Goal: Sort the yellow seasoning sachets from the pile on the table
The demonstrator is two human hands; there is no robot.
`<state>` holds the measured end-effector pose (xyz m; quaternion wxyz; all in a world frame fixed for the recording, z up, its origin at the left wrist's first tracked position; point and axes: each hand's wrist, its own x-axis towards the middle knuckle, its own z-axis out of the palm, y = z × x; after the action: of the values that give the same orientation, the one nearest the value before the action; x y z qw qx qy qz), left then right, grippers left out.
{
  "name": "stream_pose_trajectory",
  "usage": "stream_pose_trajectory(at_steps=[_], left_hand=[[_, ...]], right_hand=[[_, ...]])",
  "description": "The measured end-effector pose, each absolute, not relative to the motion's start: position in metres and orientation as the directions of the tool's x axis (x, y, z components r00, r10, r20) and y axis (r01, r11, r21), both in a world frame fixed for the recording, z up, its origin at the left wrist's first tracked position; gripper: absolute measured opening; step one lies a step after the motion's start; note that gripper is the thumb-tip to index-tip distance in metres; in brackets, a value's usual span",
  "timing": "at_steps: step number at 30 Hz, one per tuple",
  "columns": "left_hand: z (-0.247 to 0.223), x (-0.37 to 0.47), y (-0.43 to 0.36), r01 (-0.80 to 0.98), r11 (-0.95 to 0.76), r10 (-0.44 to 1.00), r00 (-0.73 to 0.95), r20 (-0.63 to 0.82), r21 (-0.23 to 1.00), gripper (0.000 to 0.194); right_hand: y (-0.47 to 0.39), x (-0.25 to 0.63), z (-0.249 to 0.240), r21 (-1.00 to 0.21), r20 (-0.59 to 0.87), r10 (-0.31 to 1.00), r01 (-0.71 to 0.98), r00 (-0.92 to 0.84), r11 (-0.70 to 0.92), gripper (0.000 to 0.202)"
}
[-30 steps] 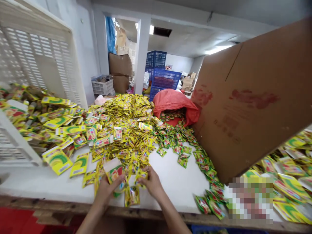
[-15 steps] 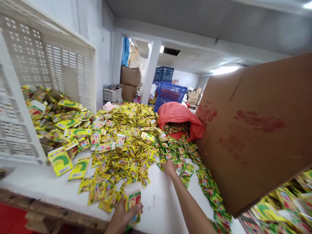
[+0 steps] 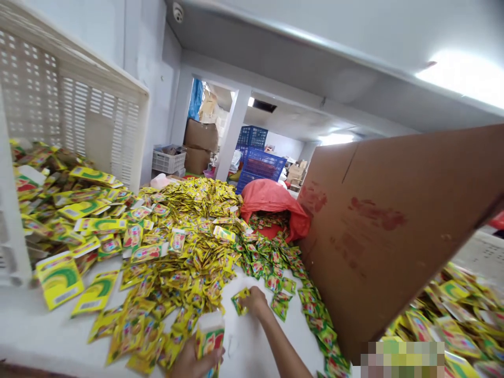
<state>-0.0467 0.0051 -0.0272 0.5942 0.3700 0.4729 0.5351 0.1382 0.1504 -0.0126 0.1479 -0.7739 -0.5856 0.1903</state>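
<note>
My left hand (image 3: 192,359), low in the middle, is closed around a small carton (image 3: 210,338) with a white open top and red and green print. Over the white tabletop (image 3: 240,341), my right hand (image 3: 255,303) pinches a green-and-yellow sachet (image 3: 240,302). Just beyond it lie many green sachets (image 3: 271,257), spilling from a red sack (image 3: 265,197). A wide heap of yellow sachets (image 3: 189,262) spreads left of my hands. Flat yellow cartons (image 3: 61,278) lie at the left.
A white slatted crate (image 3: 144,131) on its side at the left holds many yellow cartons. On the right, a large cardboard box (image 3: 374,226) stands as a wall, with more cartons (image 3: 444,315) beyond it. Blue crates (image 3: 260,165) and a pillar (image 3: 233,136) stand behind.
My right hand has drawn back from the green heap toward the carton, bringing a sachet with it. My left hand still holds the carton. The view has shifted and tilted.
</note>
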Motion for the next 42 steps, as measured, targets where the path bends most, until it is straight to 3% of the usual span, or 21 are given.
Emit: stream_pose_trajectory(at_steps=[4,10,16,18,22,32,34,38,42], left_hand=[[-0.023,-0.037,0.007,-0.317,0.139,0.990,0.040,-0.134,0.938,0.050],[-0.019,-0.045,0.005,-0.335,0.248,0.968,0.135,-0.214,0.909,0.042],[-0.012,-0.043,0.001,-0.332,0.172,0.977,0.178,-0.118,0.928,0.034],[-0.012,-0.043,0.001,-0.285,0.153,0.978,0.184,-0.103,0.946,0.031],[-0.015,-0.045,0.001,-0.235,0.128,0.968,0.243,-0.070,0.964,0.024],[-0.021,-0.044,0.001,-0.220,0.110,0.970,0.237,-0.057,0.969,0.025],[-0.019,-0.043,0.001,-0.236,0.107,0.973,0.225,-0.053,0.966,0.024],[-0.014,-0.045,-0.001,-0.216,0.122,0.967,0.246,-0.067,0.969,0.023],[-0.013,-0.045,-0.003,-0.205,0.155,0.962,0.253,-0.101,0.966,0.037]], right_hand=[[0.138,0.126,-0.011,-0.512,-0.144,0.973,0.828,0.181,-0.229,0.025],[0.099,0.125,0.007,-0.755,-0.130,0.986,0.656,-0.109,-0.027,0.031],[0.052,0.113,0.068,-0.944,0.123,0.912,0.239,-0.392,0.230,0.036],[0.043,0.104,0.077,-0.926,0.164,0.871,0.233,-0.464,0.298,0.026],[0.038,0.092,0.073,-0.784,0.209,0.869,0.455,-0.448,0.423,0.013],[0.029,0.087,0.080,-0.471,0.263,0.814,0.667,-0.518,0.577,0.012],[0.028,0.083,0.075,-0.456,0.257,0.815,0.678,-0.520,0.577,0.016],[0.027,0.083,0.061,-0.549,0.248,0.859,0.666,-0.447,0.505,0.029],[0.019,0.090,0.055,-0.518,0.347,0.840,0.661,-0.418,0.543,0.016]])
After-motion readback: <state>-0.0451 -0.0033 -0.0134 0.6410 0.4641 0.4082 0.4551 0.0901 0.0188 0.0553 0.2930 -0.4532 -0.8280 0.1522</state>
